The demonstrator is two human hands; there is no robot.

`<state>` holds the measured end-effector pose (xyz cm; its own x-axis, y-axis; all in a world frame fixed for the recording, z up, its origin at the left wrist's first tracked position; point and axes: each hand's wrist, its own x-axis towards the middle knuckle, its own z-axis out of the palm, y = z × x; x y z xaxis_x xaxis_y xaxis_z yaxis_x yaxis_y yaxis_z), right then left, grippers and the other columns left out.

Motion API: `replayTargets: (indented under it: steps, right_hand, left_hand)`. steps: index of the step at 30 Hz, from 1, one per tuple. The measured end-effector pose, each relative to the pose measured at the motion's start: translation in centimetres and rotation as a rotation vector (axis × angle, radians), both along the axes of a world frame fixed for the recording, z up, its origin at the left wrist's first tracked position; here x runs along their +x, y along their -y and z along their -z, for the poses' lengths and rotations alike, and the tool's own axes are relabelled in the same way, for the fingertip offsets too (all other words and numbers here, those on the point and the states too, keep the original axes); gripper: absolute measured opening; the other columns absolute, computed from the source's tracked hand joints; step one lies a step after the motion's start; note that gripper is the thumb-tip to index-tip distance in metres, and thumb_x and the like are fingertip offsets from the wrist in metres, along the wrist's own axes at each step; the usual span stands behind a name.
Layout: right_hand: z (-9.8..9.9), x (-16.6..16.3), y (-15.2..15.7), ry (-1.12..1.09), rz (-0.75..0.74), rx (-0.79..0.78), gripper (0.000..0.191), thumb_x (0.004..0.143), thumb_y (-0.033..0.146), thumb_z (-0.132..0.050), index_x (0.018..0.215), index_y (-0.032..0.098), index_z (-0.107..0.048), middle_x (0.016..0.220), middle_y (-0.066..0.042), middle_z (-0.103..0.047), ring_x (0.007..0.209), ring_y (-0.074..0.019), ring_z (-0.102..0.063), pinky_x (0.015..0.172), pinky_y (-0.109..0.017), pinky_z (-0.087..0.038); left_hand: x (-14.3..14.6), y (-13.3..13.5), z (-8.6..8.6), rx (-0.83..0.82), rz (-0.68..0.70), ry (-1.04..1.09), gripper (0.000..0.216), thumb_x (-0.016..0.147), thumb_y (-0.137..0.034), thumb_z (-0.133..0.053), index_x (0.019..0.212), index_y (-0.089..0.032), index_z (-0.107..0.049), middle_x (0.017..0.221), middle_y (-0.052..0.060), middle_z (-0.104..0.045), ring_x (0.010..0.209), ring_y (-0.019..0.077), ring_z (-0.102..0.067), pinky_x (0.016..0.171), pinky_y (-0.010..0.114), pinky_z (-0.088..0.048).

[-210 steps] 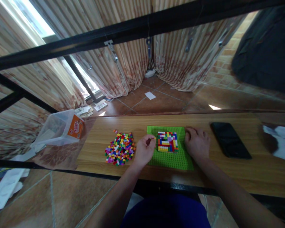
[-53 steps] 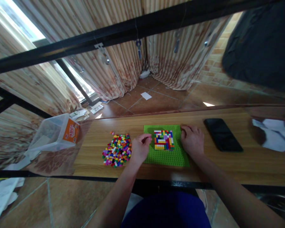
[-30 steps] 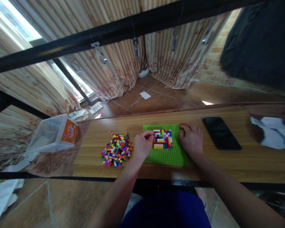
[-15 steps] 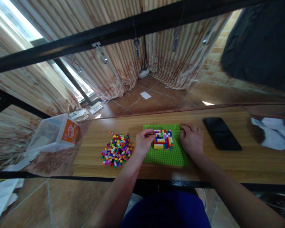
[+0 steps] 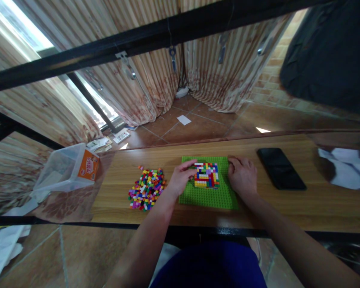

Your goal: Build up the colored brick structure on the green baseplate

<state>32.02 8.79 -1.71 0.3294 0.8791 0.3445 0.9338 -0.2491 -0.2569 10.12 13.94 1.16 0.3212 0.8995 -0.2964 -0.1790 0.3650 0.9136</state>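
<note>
A green baseplate [image 5: 207, 199] lies on the wooden table [image 5: 288, 208] in front of me. A square patch of many-coloured small bricks [image 5: 206, 175] is built on its far half. My left hand [image 5: 180, 178] lies over the plate's left edge, its fingers stretched out with the tips on the patch's far-left corner. My right hand [image 5: 241, 176] rests on the plate's right edge, fingers curled and pressing it down. A heap of loose coloured bricks [image 5: 146, 188] lies on the table just left of my left hand.
A black phone [image 5: 280, 168] lies right of the plate, and a white cloth [image 5: 345, 170] sits at the far right. A clear plastic box with an orange label [image 5: 67, 168] stands off the table's left end. A black metal bar [image 5: 138, 40] crosses overhead.
My left hand's pinched fingers have reached onto the patch's far-left corner and stretched out there. The right hand has stayed on the plate's edge.
</note>
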Motion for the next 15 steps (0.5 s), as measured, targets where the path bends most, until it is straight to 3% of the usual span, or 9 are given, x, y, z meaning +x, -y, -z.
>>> replayTargets:
  steps: [10,15]
  right_hand:
    - [0.1,0.1,0.0,0.011,-0.008,-0.023,0.035,0.093,0.025,-0.040,0.114,0.018,-0.068,0.114,-0.012,-0.063,0.098,-0.0262,-0.049,0.079,-0.038,-0.034]
    - [0.4,0.3,-0.1,0.027,-0.020,-0.013,0.034,0.092,0.024,-0.041,0.111,0.017,-0.069,0.111,-0.013,-0.063,0.096,-0.0256,-0.050,0.077,-0.037,-0.034]
  left_hand:
    - [0.3,0.0,-0.1,0.051,0.007,-0.066,0.040,0.062,-0.022,-0.073,0.101,-0.015,-0.075,0.077,0.001,-0.070,0.058,0.0072,-0.050,0.059,0.022,-0.037]
    - [-0.6,0.3,-1.8,0.134,-0.046,-0.112,0.044,0.063,-0.020,-0.073,0.107,-0.018,-0.074,0.107,0.007,-0.073,0.066,0.0083,-0.055,0.059,0.021,-0.039]
